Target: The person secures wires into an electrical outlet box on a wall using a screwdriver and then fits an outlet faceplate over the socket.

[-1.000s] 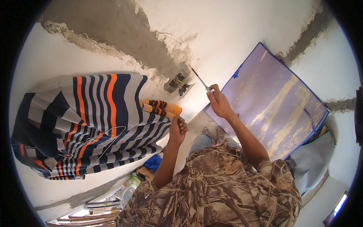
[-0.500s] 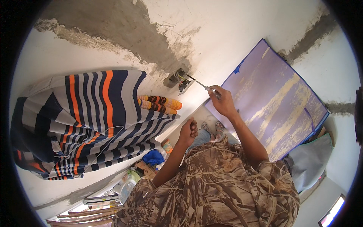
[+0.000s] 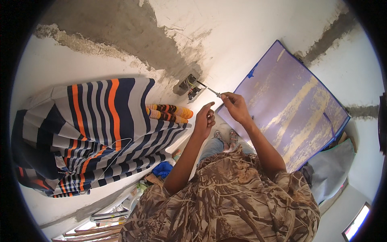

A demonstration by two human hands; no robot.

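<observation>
My right hand (image 3: 236, 107) grips a slim screwdriver (image 3: 212, 92) by its handle end. The dark shaft points up and left, its tip at the wall box (image 3: 190, 83), a recessed electrical box with loose wires. At the box's lower right hangs a pale switch or socket plate (image 3: 196, 95), tilted out from the wall. My left hand (image 3: 204, 120) is raised just below the plate, apart from it, fingers curled in. Whatever it may hold is hidden.
Left of the box hangs a striped garment (image 3: 96, 117) beside rolled orange-and-yellow patterned cloth (image 3: 171, 113). A worn purple board (image 3: 290, 105) leans at the right. Grey sheeting (image 3: 332, 167) stands lower right. A blue bag (image 3: 162, 169) lies among clutter at the lower left.
My left hand has risen toward the box and plate. My right hand has shifted slightly left, still gripping the screwdriver, whose tip stays at the box.
</observation>
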